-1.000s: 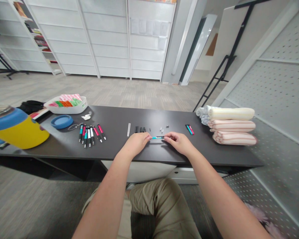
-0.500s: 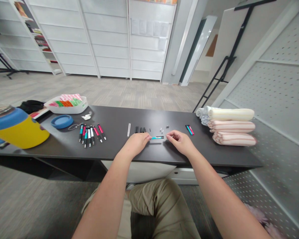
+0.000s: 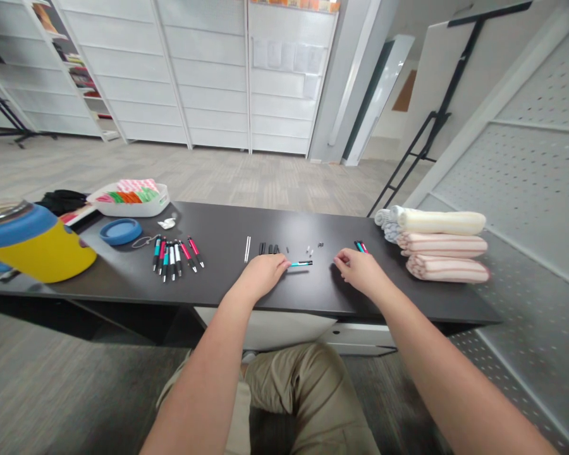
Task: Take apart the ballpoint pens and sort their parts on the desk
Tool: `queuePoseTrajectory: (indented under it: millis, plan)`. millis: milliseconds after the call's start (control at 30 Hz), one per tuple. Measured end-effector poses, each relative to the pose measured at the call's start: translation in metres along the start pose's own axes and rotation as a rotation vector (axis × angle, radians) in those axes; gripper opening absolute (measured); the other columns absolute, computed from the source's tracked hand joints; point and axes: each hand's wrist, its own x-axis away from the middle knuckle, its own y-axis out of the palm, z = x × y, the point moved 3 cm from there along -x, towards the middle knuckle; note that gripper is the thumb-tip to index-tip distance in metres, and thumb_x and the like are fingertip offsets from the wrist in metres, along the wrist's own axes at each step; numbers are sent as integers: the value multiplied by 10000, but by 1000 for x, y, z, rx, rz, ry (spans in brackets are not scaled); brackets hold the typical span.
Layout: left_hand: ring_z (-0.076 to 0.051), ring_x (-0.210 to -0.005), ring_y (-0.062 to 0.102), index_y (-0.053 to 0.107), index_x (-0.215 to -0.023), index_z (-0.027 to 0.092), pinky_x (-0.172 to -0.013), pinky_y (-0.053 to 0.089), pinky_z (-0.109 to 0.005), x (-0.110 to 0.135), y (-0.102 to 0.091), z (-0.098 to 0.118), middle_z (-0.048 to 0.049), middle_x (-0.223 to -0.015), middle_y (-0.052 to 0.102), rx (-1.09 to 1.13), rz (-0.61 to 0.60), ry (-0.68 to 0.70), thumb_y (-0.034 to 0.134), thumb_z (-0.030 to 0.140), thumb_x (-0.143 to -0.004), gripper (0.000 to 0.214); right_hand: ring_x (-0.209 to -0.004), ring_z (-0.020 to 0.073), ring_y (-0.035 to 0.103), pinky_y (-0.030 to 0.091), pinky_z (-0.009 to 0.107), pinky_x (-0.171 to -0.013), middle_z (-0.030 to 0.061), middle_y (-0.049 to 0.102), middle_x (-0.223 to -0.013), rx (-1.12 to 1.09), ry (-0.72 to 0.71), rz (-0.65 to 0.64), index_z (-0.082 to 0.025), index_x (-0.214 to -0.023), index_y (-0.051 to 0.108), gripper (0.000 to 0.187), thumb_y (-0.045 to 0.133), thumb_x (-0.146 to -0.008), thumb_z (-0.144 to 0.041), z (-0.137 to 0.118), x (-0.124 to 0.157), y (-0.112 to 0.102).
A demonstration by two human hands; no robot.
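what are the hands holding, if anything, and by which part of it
The left hand pinches the teal pen piece by its left end; whether the right hand holds anything small cannot be told.

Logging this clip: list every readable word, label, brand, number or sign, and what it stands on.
No text is readable.
Pale sheets at the white cabinet: too blurred.
Teal pen barrel in the left hand: any print too small.
Pens at left: likewise.
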Motion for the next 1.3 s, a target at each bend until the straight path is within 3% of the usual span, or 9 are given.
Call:
queuePoseTrajectory:
  millis: [167,333,500,767,967,1133,1233,1300]
  plan:
    - [-246,-928,727,732,-1038,211,-799,504,-306,-2,2,-1,-83,-982,781,-15,9,-6,459,391,-1074,328,-774,261,703,434,325,-669,114,776,-836,381,-42,-121,-209,-855,762,160,615,-909,-241,-3,-23,-26]
    - [-245,-932,725,734,-1024,216,-806,509,-307,-2,2,0,-83,-979,780,-19,8,-17,471,388,-1068,317,-812,270,708,442,329,-680,97,789,-865,417,-127,-121,-222,-868,792,154,639,-860,-210,-21,-62,-35]
    - [-246,-937,727,734,-1040,216,-818,513,-311,-2,2,0,-80,-984,781,-19,6,-18,476,390,-1064,312,-803,236,695,456,312,-712,88,798,-880,390,-289,-217,-222,-864,809,139,689,-811,-176,-42,-110,-17]
    - [-256,-934,727,733,-1030,210,-813,520,-324,-4,1,0,-88,-977,779,-24,-10,-20,479,400,-1062,319,-736,222,669,473,318,-709,60,768,-746,416,-331,-301,-258,-711,797,129,765,-679,-137,-57,-155,26]
    - [-255,-921,726,742,-1038,210,-799,522,-323,-6,2,-1,-90,-968,779,-17,-20,-36,479,409,-1058,331,-727,227,671,473,326,-712,57,757,-733,381,-330,-308,-262,-700,787,131,777,-670,-135,-57,-161,29]
    - [-264,-906,722,746,-1033,216,-789,519,-329,-5,1,-2,-88,-964,779,-11,-18,-37,486,399,-1055,320,-753,239,683,465,328,-725,73,769,-789,356,-280,-270,-219,-873,798,195,751,-720,-109,-56,-155,14]
    - [-244,-904,715,748,-1029,217,-786,506,-309,-2,-4,-4,-75,-971,778,60,-1,-17,500,378,-1053,297,-857,238,692,456,323,-772,95,787,-973,301,-274,-165,-202,-1084,767,229,658,-883,-202,-64,-130,-4]
    - [-224,-912,706,747,-1035,226,-788,498,-291,0,-8,-7,-57,-990,778,149,14,23,519,362,-1048,267,-840,223,687,451,316,-767,79,780,-990,114,-291,-6,-214,-1095,746,244,576,-986,-352,-74,-100,-16]
